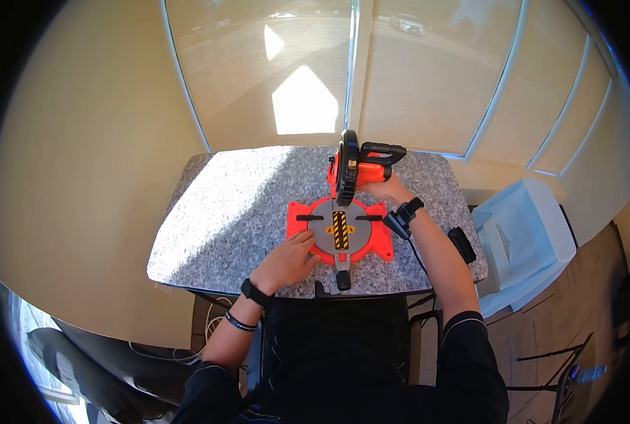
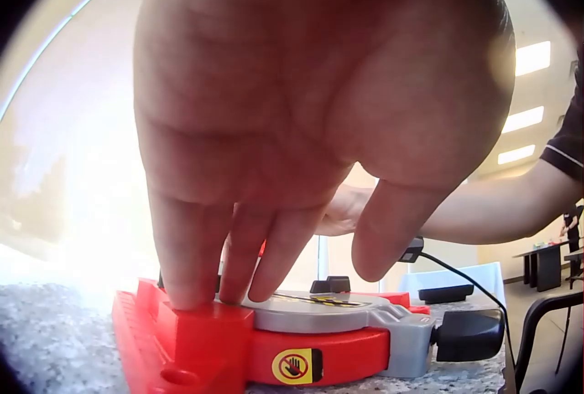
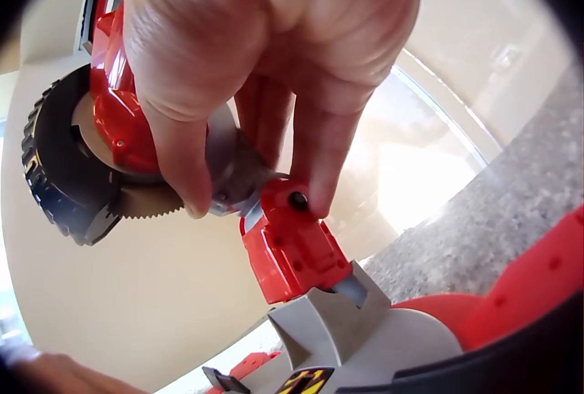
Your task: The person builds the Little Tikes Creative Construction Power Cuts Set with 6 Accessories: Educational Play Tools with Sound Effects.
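Note:
A red, grey and black toy miter saw (image 1: 373,173) stands on the granite-patterned table, its cutting head raised. A black toothed guard covers much of the grey blade (image 3: 151,200). My right hand (image 1: 385,188) reaches behind the head; in the right wrist view its thumb and fingers pinch the saw at the red hinge piece (image 3: 297,252). My left hand (image 1: 284,263) rests with fairly straight fingers on the left side of the red base (image 2: 187,339). Between the hands lies the round grey turntable (image 1: 361,244) with its yellow-and-black striped strip; a black knob (image 1: 343,280) sticks out at the front.
The speckled table (image 1: 223,212) has bright sunlight on its left half. A black object (image 1: 461,244) lies near its right edge. Beside the table stands a bin lined with a light blue bag (image 1: 534,226). Window panels rise behind. A cable hangs from the right wrist camera.

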`<state>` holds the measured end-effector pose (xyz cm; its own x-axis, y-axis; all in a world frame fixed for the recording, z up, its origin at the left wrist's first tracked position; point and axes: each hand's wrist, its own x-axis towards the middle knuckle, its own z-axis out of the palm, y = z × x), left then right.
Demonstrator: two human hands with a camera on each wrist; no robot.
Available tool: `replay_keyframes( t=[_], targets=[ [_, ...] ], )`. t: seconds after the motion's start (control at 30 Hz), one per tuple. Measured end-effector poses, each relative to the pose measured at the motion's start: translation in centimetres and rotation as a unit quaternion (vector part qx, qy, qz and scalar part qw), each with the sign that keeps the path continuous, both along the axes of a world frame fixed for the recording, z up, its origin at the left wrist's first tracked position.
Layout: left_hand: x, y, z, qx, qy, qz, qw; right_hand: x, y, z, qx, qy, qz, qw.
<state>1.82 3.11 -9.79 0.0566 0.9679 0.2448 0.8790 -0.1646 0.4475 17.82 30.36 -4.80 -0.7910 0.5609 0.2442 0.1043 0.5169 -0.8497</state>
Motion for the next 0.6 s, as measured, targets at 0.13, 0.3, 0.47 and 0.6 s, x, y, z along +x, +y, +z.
replay_keyframes(
  t=[0.13, 0.3, 0.47, 0.6],
  targets=[
    [0.0, 0.1, 0.4, -0.059, -0.01, 0.008, 0.998, 0.0, 0.3, -0.4, 0.04, -0.002, 0.007, 0.999],
    [0.1, 0.0, 0.4, -0.055, -0.01, 0.008, 0.998, 0.0, 1.6, -0.8, -0.005, -0.058, -0.006, 0.998],
    [0.0, 0.0, 0.3, -0.045, -0.021, 0.008, 0.999, 0.4, 0.3, 0.0, 0.026, -0.071, -0.001, 0.997],
    [-0.1, 0.0, -0.3, -0.023, -0.016, 0.005, 1.0, 0.2, 1.6, -1.2, 0.05, -0.084, 0.016, 0.995]
  ],
)
